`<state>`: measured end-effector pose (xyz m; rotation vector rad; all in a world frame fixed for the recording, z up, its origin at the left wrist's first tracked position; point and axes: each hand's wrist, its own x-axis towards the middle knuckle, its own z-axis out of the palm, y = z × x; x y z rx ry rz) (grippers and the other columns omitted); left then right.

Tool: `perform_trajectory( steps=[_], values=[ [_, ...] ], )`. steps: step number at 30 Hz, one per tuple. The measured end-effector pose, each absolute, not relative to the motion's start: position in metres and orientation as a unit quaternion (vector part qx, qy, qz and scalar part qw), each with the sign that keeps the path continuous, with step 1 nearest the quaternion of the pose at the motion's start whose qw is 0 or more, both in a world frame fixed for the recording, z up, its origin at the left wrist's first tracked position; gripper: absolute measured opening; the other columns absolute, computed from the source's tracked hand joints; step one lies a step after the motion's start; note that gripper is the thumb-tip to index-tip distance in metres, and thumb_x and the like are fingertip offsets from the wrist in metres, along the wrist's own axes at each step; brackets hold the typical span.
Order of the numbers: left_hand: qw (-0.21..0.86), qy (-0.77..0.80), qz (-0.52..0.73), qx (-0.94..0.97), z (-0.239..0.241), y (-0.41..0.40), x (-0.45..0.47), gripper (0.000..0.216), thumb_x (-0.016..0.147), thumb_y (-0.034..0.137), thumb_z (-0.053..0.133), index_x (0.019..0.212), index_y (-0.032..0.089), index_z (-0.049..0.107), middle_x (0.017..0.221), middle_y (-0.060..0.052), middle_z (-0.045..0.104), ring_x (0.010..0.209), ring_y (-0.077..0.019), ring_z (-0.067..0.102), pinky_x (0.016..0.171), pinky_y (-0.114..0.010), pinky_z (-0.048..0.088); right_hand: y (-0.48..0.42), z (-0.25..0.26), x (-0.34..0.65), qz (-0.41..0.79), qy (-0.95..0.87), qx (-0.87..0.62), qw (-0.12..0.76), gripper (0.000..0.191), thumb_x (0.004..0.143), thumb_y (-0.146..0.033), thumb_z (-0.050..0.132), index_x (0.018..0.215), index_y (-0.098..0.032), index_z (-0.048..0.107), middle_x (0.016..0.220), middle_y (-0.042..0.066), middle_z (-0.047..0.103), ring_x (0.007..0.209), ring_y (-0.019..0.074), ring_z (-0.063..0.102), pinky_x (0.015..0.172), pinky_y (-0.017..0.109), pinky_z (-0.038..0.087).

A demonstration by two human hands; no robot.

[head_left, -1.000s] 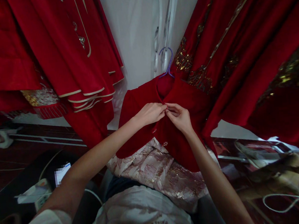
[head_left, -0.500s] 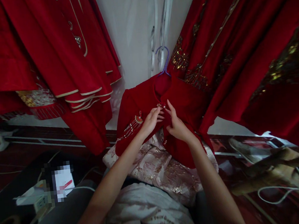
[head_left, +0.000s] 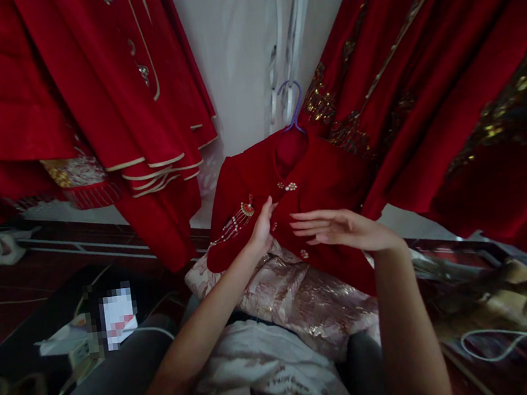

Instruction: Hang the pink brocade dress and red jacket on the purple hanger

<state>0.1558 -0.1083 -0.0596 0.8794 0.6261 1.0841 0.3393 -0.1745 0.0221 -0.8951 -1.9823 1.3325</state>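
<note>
A small red velvet garment (head_left: 323,184) hangs on a purple hanger (head_left: 292,108) in front of me. It has pearl buttons at the collar and a beaded tassel ornament (head_left: 237,219) on its left side. My left hand (head_left: 262,229) rests against the garment's front beside the tassel, fingers together and partly hidden. My right hand (head_left: 338,230) hovers flat over the lower front, fingers stretched out and holding nothing. A pale pink and gold brocade skirt (head_left: 298,298) lies under the red garment, across my lap.
Red robes with cream trim (head_left: 139,110) hang at the left. Red gowns with gold embroidery (head_left: 421,78) hang at the right. A white wall (head_left: 233,55) stands behind. A white device with cables (head_left: 71,346) lies at lower left, and a white cord (head_left: 499,348) at lower right.
Both hands have left the collar buttons and come down. The right hand has opened flat and swung right. The left hand has slid down beside the tassel ornament, which now shows.
</note>
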Motion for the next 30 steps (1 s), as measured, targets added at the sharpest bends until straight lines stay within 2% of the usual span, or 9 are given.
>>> perform_trajectory(
  steps=[3, 5, 9, 12, 14, 17, 21, 26, 30],
  values=[
    [0.718, 0.324, 0.494, 0.367, -0.072, -0.123, 0.143, 0.053, 0.082, 0.065, 0.041, 0.100, 0.018, 0.058, 0.086, -0.007, 0.069, 0.080, -0.0203, 0.067, 0.071, -0.033, 0.054, -0.164, 0.010, 0.330, 0.493, -0.712, -0.378, 0.326, 0.036, 0.082, -0.038, 0.063, 0.113, -0.020, 0.067, 0.110, 0.008, 0.069, 0.099, 0.0180, 0.067, 0.081, 0.035, 0.059],
    [0.687, 0.352, 0.520, 0.367, -0.078, -0.129, 0.136, 0.048, 0.081, 0.063, 0.042, 0.096, 0.019, 0.055, 0.081, -0.005, 0.066, 0.072, -0.0168, 0.065, 0.064, -0.028, 0.052, -0.156, -0.002, 0.322, 0.491, -0.701, -0.402, 0.327, 0.030, 0.082, -0.038, 0.064, 0.103, -0.018, 0.068, 0.098, 0.007, 0.071, 0.089, 0.0164, 0.069, 0.073, 0.032, 0.061],
    [0.630, 0.361, 0.584, 0.362, -0.079, -0.131, 0.129, 0.033, 0.081, 0.051, 0.046, 0.077, 0.019, 0.050, 0.070, 0.000, 0.057, 0.061, -0.0111, 0.058, 0.062, -0.024, 0.051, -0.146, -0.023, 0.297, 0.429, -0.703, -0.439, 0.359, 0.033, 0.076, -0.040, 0.070, 0.100, -0.018, 0.061, 0.079, 0.003, 0.068, 0.069, 0.0133, 0.067, 0.059, 0.027, 0.059],
    [0.640, 0.347, 0.576, 0.371, -0.074, -0.129, 0.131, 0.028, 0.079, 0.045, 0.052, 0.075, 0.017, 0.051, 0.068, 0.001, 0.055, 0.060, -0.0091, 0.056, 0.062, -0.023, 0.051, -0.139, -0.037, 0.281, 0.334, -0.725, -0.452, 0.398, 0.038, 0.073, -0.041, 0.073, 0.099, -0.018, 0.058, 0.087, 0.004, 0.067, 0.072, 0.0127, 0.065, 0.066, 0.028, 0.058],
    [0.638, 0.350, 0.576, 0.372, -0.074, -0.128, 0.133, 0.024, 0.078, 0.041, 0.054, 0.079, 0.016, 0.053, 0.069, 0.001, 0.055, 0.060, -0.0083, 0.055, 0.060, -0.021, 0.051, -0.134, -0.044, 0.275, 0.311, -0.731, -0.449, 0.409, 0.036, 0.073, -0.039, 0.073, 0.097, -0.018, 0.057, 0.092, 0.005, 0.067, 0.077, 0.0131, 0.064, 0.072, 0.029, 0.057],
    [0.590, 0.372, 0.597, 0.398, -0.077, -0.127, 0.136, 0.020, 0.077, 0.035, 0.056, 0.086, 0.018, 0.054, 0.077, 0.001, 0.055, 0.064, -0.0090, 0.056, 0.057, -0.021, 0.051, -0.130, -0.047, 0.273, 0.349, -0.714, -0.436, 0.422, 0.033, 0.073, -0.038, 0.073, 0.094, -0.018, 0.057, 0.094, 0.005, 0.066, 0.083, 0.0138, 0.064, 0.078, 0.031, 0.055],
    [0.522, 0.402, 0.586, 0.472, -0.080, -0.127, 0.133, 0.015, 0.082, 0.031, 0.053, 0.089, 0.019, 0.057, 0.088, -0.001, 0.059, 0.076, -0.0107, 0.059, 0.060, -0.019, 0.050, -0.129, -0.042, 0.276, 0.428, -0.691, -0.400, 0.424, 0.030, 0.077, -0.040, 0.067, 0.096, -0.017, 0.059, 0.093, 0.005, 0.065, 0.088, 0.0137, 0.063, 0.086, 0.032, 0.053],
    [0.566, 0.377, 0.576, 0.452, -0.080, -0.125, 0.129, 0.014, 0.083, 0.030, 0.053, 0.088, 0.018, 0.058, 0.088, 0.000, 0.059, 0.072, -0.0098, 0.060, 0.058, -0.019, 0.051, -0.125, -0.049, 0.274, 0.396, -0.673, -0.439, 0.444, 0.039, 0.070, -0.039, 0.074, 0.096, -0.018, 0.054, 0.089, 0.003, 0.061, 0.079, 0.0127, 0.061, 0.077, 0.030, 0.053],
    [0.572, 0.373, 0.562, 0.466, -0.078, -0.121, 0.130, 0.013, 0.078, 0.025, 0.060, 0.087, 0.016, 0.058, 0.079, 0.000, 0.059, 0.067, -0.0094, 0.060, 0.062, -0.023, 0.055, -0.121, -0.061, 0.271, 0.344, -0.687, -0.473, 0.432, 0.040, 0.071, -0.038, 0.072, 0.098, -0.020, 0.048, 0.081, -0.001, 0.058, 0.069, 0.0117, 0.060, 0.067, 0.028, 0.053]
  ],
)
